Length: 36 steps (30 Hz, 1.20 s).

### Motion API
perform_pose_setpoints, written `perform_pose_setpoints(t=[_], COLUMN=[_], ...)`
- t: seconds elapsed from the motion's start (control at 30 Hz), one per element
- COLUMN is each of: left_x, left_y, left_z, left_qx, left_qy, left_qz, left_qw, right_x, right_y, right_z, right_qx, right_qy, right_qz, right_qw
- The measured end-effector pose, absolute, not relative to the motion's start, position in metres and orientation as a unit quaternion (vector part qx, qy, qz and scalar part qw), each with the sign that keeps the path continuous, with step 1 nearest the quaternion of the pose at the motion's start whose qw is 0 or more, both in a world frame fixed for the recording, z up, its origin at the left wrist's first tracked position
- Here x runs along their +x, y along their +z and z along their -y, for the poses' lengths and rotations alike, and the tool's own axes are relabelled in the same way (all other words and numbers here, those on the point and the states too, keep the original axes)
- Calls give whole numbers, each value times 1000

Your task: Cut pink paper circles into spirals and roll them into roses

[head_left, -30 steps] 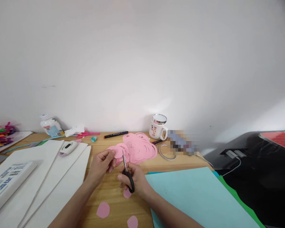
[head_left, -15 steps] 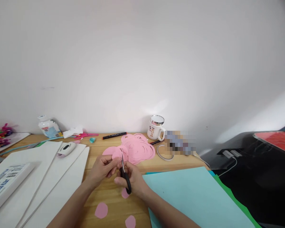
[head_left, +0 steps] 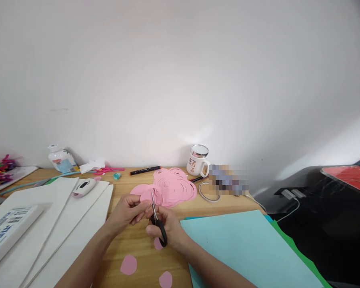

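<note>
At left, smooth white sheets (head_left: 87, 226) lie under a boxy white carton (head_left: 13, 236) cut off by the frame, and the left hand (head_left: 126, 212) pinches a thin, rounded pink paper piece (head_left: 146, 197). At that piece, the right hand (head_left: 170, 228) grips black-handled metal scissors (head_left: 159, 225), their exact cut hard to make out. Rightward come looping pink paper scraps (head_left: 178, 187), a glossy white metal-rimmed mug (head_left: 197, 163), an unidentifiable pixelated object (head_left: 228, 180) and a partly covered pale-turquoise sheet (head_left: 237, 244).
</note>
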<state>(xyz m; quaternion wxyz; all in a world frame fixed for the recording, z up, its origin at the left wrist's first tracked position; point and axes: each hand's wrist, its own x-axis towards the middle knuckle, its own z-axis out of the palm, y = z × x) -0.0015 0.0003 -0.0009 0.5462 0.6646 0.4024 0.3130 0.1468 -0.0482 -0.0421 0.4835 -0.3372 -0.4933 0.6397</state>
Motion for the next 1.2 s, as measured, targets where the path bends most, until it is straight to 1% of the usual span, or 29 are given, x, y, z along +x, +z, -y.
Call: perform_pose_setpoints(t=[0.27, 0.47, 0.67, 0.8, 0.9, 1.1, 1.2], left_x=[-5, -4, -8, -10, -9, -8, -10], left_y=[2, 3, 2, 1, 1, 3, 4], left_z=[-2, -2, -4, -2, -1, -1, 1], left_qx=[645, 642, 648, 676, 683, 680, 676], left_qy=[300, 285, 270, 202, 190, 182, 130], left_qz=[-413, -426, -414, -346, -316, -323, -325], left_qw=[568, 571, 579, 618, 630, 633, 648], right_x=[145, 143, 141, 145, 149, 151, 154], right_y=[-53, -53, -51, -44, -40, -41, -38], right_z=[47, 48, 47, 43, 40, 38, 38], right_qx=[-351, -378, -394, -403, -396, -391, -400], right_qy=[666, 652, 667, 652, 634, 596, 565], right_qz=[461, 451, 428, 396, 393, 388, 388], right_qw=[470, 478, 466, 506, 536, 583, 608])
